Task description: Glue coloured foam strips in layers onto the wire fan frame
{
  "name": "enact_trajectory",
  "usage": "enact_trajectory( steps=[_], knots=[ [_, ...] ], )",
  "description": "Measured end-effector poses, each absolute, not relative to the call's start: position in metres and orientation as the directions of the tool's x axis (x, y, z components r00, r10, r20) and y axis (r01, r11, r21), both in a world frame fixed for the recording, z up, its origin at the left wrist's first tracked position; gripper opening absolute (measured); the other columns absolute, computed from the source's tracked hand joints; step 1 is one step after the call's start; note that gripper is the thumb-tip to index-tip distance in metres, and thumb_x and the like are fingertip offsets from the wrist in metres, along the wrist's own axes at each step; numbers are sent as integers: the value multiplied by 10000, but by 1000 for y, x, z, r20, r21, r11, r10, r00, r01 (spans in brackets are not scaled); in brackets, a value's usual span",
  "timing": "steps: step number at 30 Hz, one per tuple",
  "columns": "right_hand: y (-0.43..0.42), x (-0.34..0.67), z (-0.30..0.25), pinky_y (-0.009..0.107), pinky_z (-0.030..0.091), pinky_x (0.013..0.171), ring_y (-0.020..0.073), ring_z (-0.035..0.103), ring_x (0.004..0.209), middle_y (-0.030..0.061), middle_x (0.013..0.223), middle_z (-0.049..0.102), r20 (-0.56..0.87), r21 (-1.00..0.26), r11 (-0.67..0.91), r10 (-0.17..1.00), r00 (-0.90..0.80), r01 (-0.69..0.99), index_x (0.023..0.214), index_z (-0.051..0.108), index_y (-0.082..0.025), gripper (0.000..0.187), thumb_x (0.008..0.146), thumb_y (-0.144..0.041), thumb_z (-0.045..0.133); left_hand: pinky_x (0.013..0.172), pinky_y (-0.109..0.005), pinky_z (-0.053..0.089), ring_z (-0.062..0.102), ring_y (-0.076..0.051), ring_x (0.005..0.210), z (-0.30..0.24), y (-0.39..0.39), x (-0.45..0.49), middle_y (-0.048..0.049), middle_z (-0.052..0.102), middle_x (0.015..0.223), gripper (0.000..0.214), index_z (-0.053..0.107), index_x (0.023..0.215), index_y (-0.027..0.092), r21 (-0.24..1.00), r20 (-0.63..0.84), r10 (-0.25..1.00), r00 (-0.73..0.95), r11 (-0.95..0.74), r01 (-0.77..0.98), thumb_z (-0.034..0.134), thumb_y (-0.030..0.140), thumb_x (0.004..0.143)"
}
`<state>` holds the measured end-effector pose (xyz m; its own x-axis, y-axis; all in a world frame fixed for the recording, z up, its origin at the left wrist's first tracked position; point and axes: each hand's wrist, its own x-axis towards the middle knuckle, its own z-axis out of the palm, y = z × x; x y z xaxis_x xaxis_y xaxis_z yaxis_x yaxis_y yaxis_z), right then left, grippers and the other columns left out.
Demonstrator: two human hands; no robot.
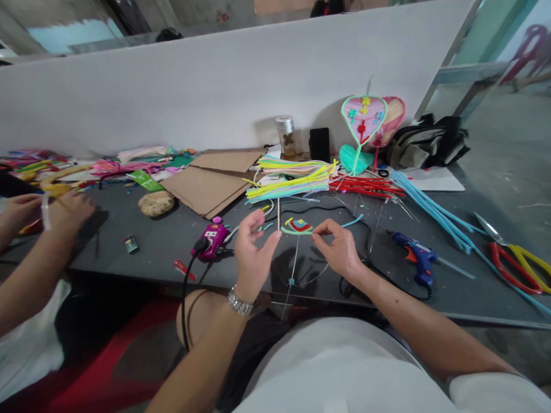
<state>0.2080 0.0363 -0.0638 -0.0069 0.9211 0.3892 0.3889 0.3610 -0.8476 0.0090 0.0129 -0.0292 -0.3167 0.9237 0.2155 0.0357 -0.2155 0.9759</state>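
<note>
Pinching a green strip (296, 233); green packet (146, 181) illegibly blurred.

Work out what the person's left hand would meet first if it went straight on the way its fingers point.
Most likely the bundle of yellow and pale pipe cleaners lying beyond the left hand. Depth is unclear in this single view, so it might pass above them.

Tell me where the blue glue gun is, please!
In the head view, the blue glue gun lies on the dark table toward the right, between the person's right hand and the scissors with red and yellow handles.
</note>
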Motion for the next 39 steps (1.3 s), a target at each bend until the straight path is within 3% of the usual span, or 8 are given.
enact_trajectory(
  steps=[2, 4, 7, 10, 14, 23, 31, 39],
  knots=[
    [37, 210, -64, 321, 460, 734, 188, 660, 724, -7, 733, 718, 395, -853, 371, 919, -11, 366, 754, 624, -246, 86, 838, -263, 612, 1029, -312, 474, 645, -229, 1139, -30, -5, 11, -44, 733, 1169, 286, 749, 1063, 260, 957, 289, 873, -393, -247, 154, 835, 252, 790],
    [35, 211, -62, 326, 472, 753, 189, 670, 728, -6, 738, 727, 408, -852, 388, 913, -18, 353, 754, 634, -244, 95, 845, -263, 613, 988, -336, 495, 678, -242, 1036, -33, -17, 15, -64, 766, 1048, 152, 786, 962, 224, 985, 139, 956, -257, -107, 134, 800, 294, 828],
    [29, 212, -57, 326, 490, 762, 193, 681, 747, 0, 759, 740, 431, -838, 409, 902, -21, 362, 769, 647, -245, 103, 865, -268, 615, 984, -362, 504, 696, -258, 1029, -38, -16, 28, -78, 787, 1035, 240, 807, 983, 192, 993, -109, 994, -10, 108, -54, 834, 331, 789],
    [22, 212, -56, 329, 494, 747, 198, 673, 746, 5, 776, 745, 469, -794, 434, 883, -26, 427, 789, 646, -254, 95, 879, -267, 619, 909, -343, 526, 701, -222, 926, -41, -3, 42, -76, 786, 954, 293, 802, 954, 170, 938, -146, 986, 76, 162, -307, 859, 373, 751],
    [17, 215, -61, 346, 486, 769, 204, 670, 773, 11, 804, 746, 607, -648, 557, 789, -88, 519, 806, 623, -259, 102, 886, -202, 596, 792, -297, 532, 683, -165, 794, -46, 3, 57, -58, 774, 856, 287, 792, 871, 161, 850, -188, 982, 25, 176, -497, 911, 331, 672],
    [15, 218, -64, 377, 447, 834, 209, 696, 882, 33, 912, 768, 718, -359, 691, 634, -287, 627, 824, 579, -248, 160, 869, -94, 566, 728, -258, 495, 659, -129, 784, -52, -7, 65, -25, 762, 879, 270, 779, 889, 172, 831, -192, 981, 8, 167, -531, 902, 284, 676],
    [14, 220, -61, 379, 440, 856, 204, 683, 902, 33, 937, 750, 719, -324, 706, 617, -321, 630, 834, 574, -246, 175, 861, -73, 571, 687, -247, 473, 646, -136, 809, -56, -12, 62, -31, 743, 941, 229, 754, 910, 176, 818, -204, 978, -28, 155, -554, 845, 267, 720],
    [9, 218, -63, 380, 441, 856, 211, 675, 903, 38, 955, 747, 703, -316, 704, 624, -341, 637, 842, 584, -246, 179, 858, -68, 579, 681, -242, 444, 582, -108, 732, -62, -14, 62, 11, 662, 773, 206, 720, 823, 176, 812, -226, 973, -42, 164, -560, 856, 265, 697]
  ],
)
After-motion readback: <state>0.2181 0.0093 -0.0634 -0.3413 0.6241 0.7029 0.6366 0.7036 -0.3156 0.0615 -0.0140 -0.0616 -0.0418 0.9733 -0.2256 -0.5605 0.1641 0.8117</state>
